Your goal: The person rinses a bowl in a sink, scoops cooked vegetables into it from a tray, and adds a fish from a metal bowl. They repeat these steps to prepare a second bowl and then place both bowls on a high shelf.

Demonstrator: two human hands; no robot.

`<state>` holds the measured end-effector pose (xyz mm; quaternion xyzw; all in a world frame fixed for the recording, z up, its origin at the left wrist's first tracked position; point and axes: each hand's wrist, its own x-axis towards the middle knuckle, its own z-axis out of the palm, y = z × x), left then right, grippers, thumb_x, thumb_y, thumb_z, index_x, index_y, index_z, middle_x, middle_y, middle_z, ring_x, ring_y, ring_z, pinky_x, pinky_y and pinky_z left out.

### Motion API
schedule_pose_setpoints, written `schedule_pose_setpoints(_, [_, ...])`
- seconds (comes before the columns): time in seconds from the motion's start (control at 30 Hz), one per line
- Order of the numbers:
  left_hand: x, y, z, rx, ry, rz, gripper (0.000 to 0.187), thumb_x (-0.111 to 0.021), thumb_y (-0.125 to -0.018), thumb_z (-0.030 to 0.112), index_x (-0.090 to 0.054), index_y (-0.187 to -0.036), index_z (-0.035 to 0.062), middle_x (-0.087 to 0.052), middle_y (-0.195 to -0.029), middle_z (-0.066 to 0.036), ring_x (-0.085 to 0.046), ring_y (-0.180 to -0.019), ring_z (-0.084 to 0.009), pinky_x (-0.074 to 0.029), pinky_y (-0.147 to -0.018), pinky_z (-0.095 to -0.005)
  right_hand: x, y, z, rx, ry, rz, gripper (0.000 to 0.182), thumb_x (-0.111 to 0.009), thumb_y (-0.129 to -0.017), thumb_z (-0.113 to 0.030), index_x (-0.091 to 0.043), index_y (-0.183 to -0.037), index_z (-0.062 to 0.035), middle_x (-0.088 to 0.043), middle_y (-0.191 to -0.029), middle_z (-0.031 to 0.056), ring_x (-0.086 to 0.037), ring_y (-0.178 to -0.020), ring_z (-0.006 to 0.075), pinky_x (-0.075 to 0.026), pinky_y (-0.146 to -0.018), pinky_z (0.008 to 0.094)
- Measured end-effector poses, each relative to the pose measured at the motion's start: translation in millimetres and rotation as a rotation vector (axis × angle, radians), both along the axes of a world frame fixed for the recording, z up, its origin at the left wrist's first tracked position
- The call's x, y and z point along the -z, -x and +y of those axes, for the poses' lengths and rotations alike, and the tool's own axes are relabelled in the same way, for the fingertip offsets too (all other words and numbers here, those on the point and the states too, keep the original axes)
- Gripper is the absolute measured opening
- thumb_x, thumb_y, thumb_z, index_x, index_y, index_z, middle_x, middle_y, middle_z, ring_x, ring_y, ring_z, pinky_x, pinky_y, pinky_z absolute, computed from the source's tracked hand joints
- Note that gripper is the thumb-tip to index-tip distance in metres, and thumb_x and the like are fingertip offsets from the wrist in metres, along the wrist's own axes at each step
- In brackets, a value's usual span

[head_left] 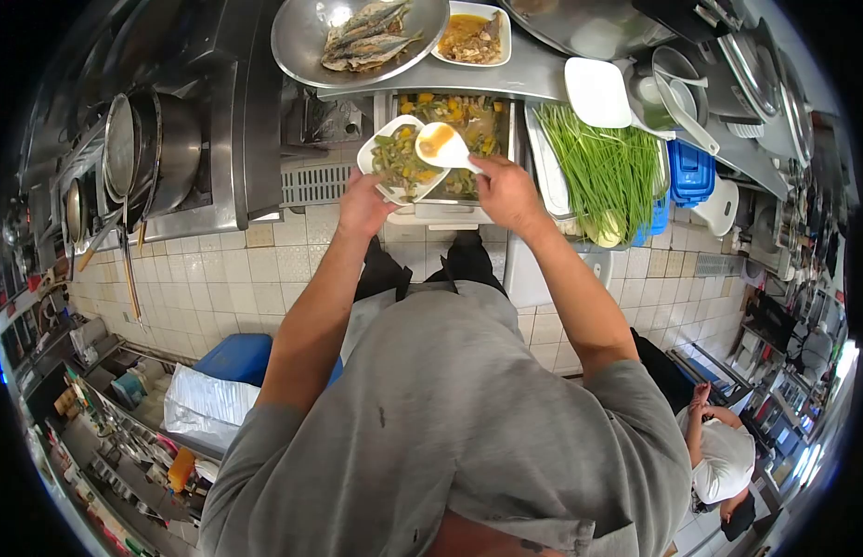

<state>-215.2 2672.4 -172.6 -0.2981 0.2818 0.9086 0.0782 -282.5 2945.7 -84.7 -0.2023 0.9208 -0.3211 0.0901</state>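
Note:
My left hand (362,206) is closed on the rim of a white square bowl (364,160) that holds cooked green and yellow vegetables (401,160). In my right hand (510,192) is the handle of a white serving spoon (447,148), its bowl stained orange and lying over the right side of the dish. Behind and below both sits a metal food pan (512,139) with more of the vegetables in brownish liquid. The bowl is over the pan's left side and covers part of it.
A steel bowl of cooked fish (306,58) and a white dish of brown food in sauce (496,56) stand on the shelf above. Long green stalks (598,172) fill a tray at right, near blue containers (691,174). Pots (176,148) stand left. Another person (726,455) is behind, right.

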Motion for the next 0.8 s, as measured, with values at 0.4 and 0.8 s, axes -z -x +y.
schedule_pose_setpoints(0.4, [-8.5,-8.2,-0.1,-0.006,-0.005,0.006,0.05,-0.052,-0.096,0.003,-0.041,-0.144,0.0136,-0.052,-0.144,-0.015,-0.057,-0.129,-0.0387,-0.053,-0.096,-0.0683,49.6,15.6,30.7,0.085,-0.455,0.124,0.041,-0.061,-0.087,-0.002,-0.065,-0.127,0.0,-0.066,-0.11,0.0162,-0.063,-0.107,0.0346,-0.059,-0.085,0.0437])
schedule_pose_setpoints(0.8, [-24.3,-65.1,-57.9,-0.138,-0.031,0.037,0.057,-0.051,-0.096,0.005,-0.04,-0.15,0.0183,-0.049,-0.149,-0.011,-0.054,-0.135,-0.0362,-0.055,-0.097,-0.0635,91.4,-20.1,20.7,-0.013,-0.619,0.024,0.035,-0.052,-0.095,-0.011,-0.066,-0.126,-0.0019,-0.062,-0.125,0.0113,-0.056,-0.118,0.0319,-0.054,-0.094,0.0442])
